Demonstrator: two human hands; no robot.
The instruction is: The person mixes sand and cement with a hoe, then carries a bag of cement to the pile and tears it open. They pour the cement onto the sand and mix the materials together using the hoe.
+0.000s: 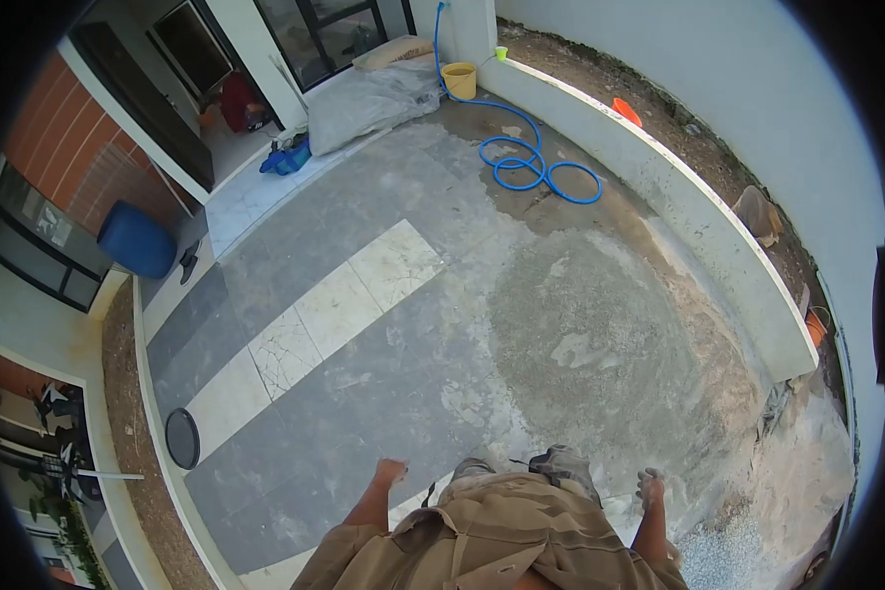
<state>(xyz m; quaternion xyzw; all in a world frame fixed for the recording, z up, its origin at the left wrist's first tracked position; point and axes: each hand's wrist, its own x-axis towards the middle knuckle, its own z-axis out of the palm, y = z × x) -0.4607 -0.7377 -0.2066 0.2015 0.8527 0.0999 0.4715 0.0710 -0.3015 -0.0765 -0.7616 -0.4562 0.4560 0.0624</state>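
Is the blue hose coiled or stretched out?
Coiled at its end: the hose runs down from the wall past the yellow bucket and lies in loops on the floor.

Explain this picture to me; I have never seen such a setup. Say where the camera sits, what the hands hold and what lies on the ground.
There is no machine here. One wide-angle camera sits on a person's head and looks down, so the edges curve. At the bottom are the person's own left hand and right hand, beside the body; neither holds anything that shows. The person stands on a tiled floor next to a rough grey patch. Further off are a coiled blue hose, a yellow bucket and a blue barrel.
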